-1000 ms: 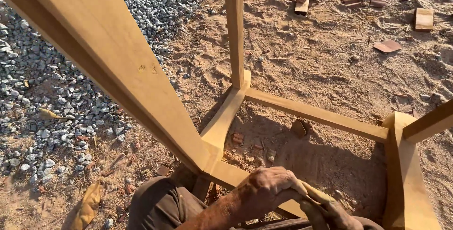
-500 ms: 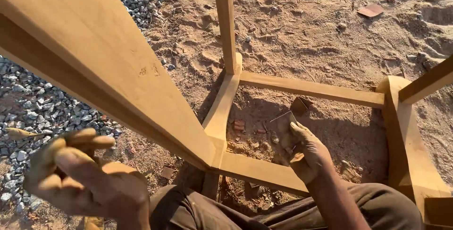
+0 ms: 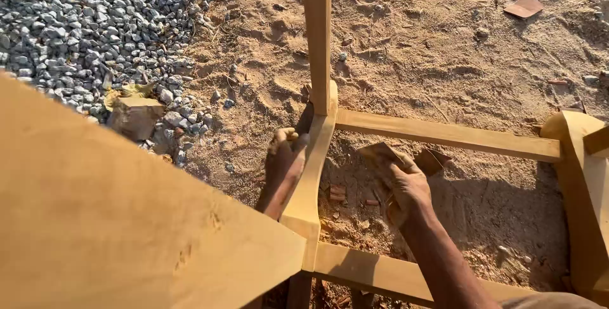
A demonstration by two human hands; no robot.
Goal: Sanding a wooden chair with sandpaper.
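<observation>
My right hand (image 3: 406, 188) is closed on a brown sheet of sandpaper (image 3: 377, 153). It hovers over the sandy ground inside a pale wooden chair frame (image 3: 444, 134), just right of the frame's curved leg (image 3: 311, 176). My bare foot (image 3: 282, 166) rests against the left side of that leg. A broad wooden part of the frame (image 3: 127, 220) fills the lower left and hides whatever lies behind it. My left hand is out of sight.
A heap of grey gravel (image 3: 95, 23) covers the upper left, with a brown stone block (image 3: 134, 117) at its edge. A brown chip (image 3: 433, 160) lies beside my right hand, another flat piece (image 3: 524, 7) at the upper right. Sand (image 3: 444, 61) covers the rest.
My left hand, raised at lower left half a second ago, has gone from view. My right hand with the sandpaper has stayed near the curved leg. The view has tipped down and left.
</observation>
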